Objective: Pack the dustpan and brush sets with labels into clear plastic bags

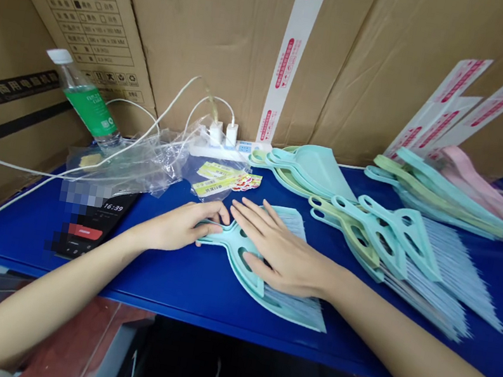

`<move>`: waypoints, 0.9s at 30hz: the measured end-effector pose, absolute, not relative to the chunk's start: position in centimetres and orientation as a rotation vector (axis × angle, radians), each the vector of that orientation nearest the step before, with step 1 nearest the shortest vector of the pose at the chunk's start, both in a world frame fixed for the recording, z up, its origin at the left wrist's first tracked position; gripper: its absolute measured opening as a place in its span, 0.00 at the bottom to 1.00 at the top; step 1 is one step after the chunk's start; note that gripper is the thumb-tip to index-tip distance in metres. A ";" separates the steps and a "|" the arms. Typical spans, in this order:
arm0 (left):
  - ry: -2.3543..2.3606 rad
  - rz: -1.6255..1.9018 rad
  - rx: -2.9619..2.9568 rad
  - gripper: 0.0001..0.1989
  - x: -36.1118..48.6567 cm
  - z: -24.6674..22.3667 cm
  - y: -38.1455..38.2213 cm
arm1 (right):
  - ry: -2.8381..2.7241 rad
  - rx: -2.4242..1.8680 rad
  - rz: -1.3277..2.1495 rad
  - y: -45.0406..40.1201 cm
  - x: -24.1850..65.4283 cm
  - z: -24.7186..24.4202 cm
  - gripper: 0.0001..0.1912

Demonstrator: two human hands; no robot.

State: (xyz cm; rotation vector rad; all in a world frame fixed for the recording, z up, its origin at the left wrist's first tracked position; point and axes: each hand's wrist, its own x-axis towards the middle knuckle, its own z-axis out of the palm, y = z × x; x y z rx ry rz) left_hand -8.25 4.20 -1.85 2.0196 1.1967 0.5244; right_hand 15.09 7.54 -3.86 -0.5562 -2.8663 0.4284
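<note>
A light teal brush (242,245) lies on a matching teal dustpan (292,308) near the front middle of the blue table. My left hand (185,224) is closed on the handle end of the pair, thumb and fingers pinching it. My right hand (277,251) rests flat over the brush head with its fingers spread, hiding part of the bristles. To the right lie several brushes (383,236) in teal and green, bristles toward the front right. Behind them is a stack of teal and green dustpans (320,168).
Wrapped dustpan sets (463,192) sit at the back right. Labels (226,181), a power strip (243,147), clear plastic bags (150,162), a bottle (91,107) and a phone (96,220) occupy the left and back. White cables cross the left. Cardboard boxes (238,38) stand behind.
</note>
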 end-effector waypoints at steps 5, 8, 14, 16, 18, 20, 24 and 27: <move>1.258 0.434 2.159 0.07 -8.5 -0.9 4.2 | -2.878 -0.619 0.523 7.8 15.5 -3.8 0.39; 1.290 0.408 2.189 0.07 -8.7 -0.5 4.1 | -2.875 -0.622 0.567 7.9 15.6 -3.9 0.43; 1.432 0.380 2.338 0.14 -8.8 -0.5 4.1 | -2.899 -0.647 0.577 7.8 15.7 -3.9 0.46; 1.510 0.407 2.424 0.15 -8.8 -0.8 4.2 | -2.899 -0.642 0.544 7.8 15.7 -3.9 0.45; 1.530 0.426 2.507 0.16 -8.7 -0.9 4.3 | -2.913 -0.645 0.511 7.8 15.6 -3.9 0.45; 1.502 0.410 2.578 0.17 -8.8 -1.1 4.4 | -2.931 -0.659 0.481 7.9 15.6 -3.8 0.46; 1.478 0.282 2.671 0.21 -9.0 -1.1 4.5 | -2.936 -0.682 0.431 8.0 15.7 -3.4 0.45; 1.518 0.196 2.700 0.24 -9.1 -1.2 4.6 | -2.932 -0.691 0.372 8.1 15.8 -3.2 0.42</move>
